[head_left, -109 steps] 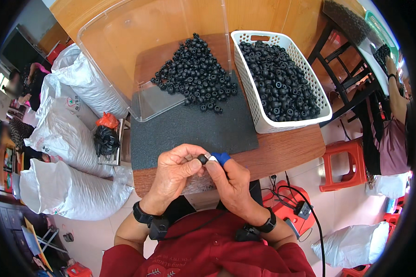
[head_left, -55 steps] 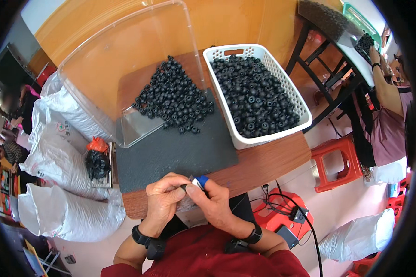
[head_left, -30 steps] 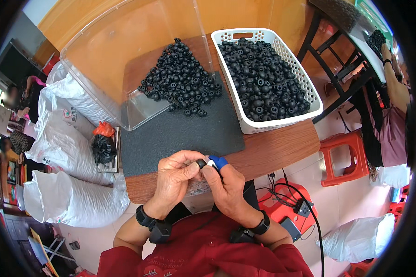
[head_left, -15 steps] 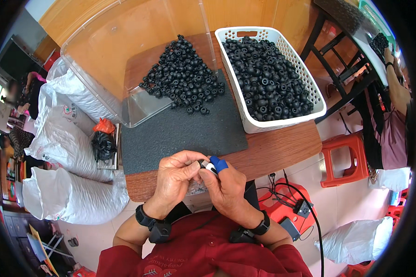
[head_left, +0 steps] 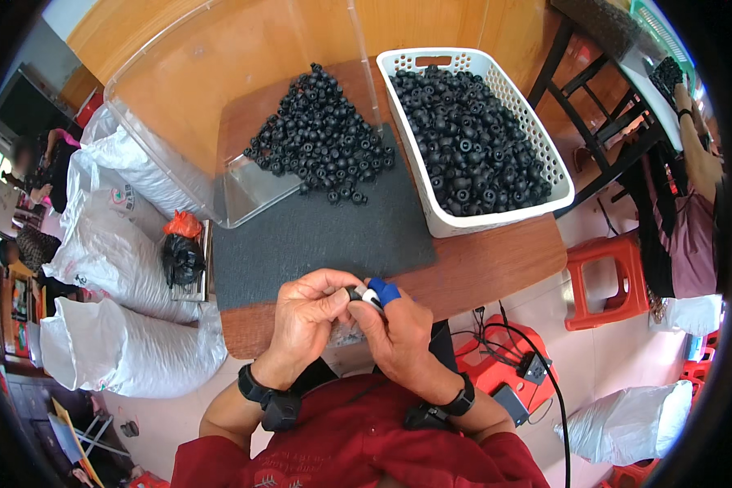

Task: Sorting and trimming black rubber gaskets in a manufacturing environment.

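Above the near edge of the table [head_left: 496, 264], my two hands meet with fingertips almost touching. My left hand [head_left: 305, 325] pinches a small black rubber-like ring [head_left: 353, 293] between thumb and fingers. My right hand [head_left: 400, 337] is closed on a small white-and-black piece [head_left: 371, 296], whose kind I cannot make out; its end is up against the ring. Blue finger covers [head_left: 384, 289] sit on fingers of the right hand. Beyond the hands lies a dark mat [head_left: 317, 248], with a pile of black hollow rings [head_left: 325, 134] at its far side.
A white plastic basket [head_left: 431, 221] full of similar black parts stands at the right. A clear bin [head_left: 179, 81] lies tipped on its side around the pile. White sacks [head_left: 138, 346] crowd the left. Red stools [head_left: 606, 281], cables [head_left: 545, 366] and another person's arm [head_left: 699, 154] are at the right.
My hands stay in nearly the same place. The black ring in my left fingers has turned slightly and shows a little more.
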A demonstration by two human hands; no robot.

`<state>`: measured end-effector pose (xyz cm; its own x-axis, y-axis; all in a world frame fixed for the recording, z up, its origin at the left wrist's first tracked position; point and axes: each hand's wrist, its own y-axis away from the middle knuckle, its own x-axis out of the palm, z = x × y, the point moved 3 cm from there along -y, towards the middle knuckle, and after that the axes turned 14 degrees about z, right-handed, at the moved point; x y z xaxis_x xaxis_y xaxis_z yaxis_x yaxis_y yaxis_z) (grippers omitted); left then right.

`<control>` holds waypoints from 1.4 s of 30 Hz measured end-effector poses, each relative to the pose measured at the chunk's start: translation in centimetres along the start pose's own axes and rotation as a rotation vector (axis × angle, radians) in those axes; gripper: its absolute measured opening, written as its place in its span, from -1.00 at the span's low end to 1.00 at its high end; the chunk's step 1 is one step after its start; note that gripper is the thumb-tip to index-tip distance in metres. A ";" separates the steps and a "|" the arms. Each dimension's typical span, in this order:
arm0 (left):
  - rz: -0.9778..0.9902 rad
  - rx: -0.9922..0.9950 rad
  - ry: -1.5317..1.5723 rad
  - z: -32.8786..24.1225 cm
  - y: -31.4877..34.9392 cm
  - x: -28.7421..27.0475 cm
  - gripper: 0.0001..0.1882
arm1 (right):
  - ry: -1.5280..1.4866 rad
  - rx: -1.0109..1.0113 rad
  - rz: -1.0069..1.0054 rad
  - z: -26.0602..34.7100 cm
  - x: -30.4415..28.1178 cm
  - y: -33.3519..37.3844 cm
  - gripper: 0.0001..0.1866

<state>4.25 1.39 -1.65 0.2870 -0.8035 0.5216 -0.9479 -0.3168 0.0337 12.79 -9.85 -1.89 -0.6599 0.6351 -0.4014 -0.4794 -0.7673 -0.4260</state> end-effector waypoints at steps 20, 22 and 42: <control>0.084 0.144 -0.448 -6.6 -11.5 3.1 -0.75 | -0.236 0.195 -0.006 -1.7 -0.2 1.6 -0.84; 0.114 0.173 -0.509 -8.0 -16.1 3.5 -0.75 | -0.228 0.188 -0.028 -1.8 -0.1 1.4 -0.83; 0.094 0.494 -1.831 -4.0 -10.9 -2.1 -0.72 | -0.191 0.178 0.017 -1.7 0.0 1.2 -0.82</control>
<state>13.46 8.54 0.26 0.3316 -0.1916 -0.9237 -0.9434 -0.0761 -0.3229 13.24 -10.63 -3.81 -0.7582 0.6064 -0.2396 -0.5500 -0.7922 -0.2643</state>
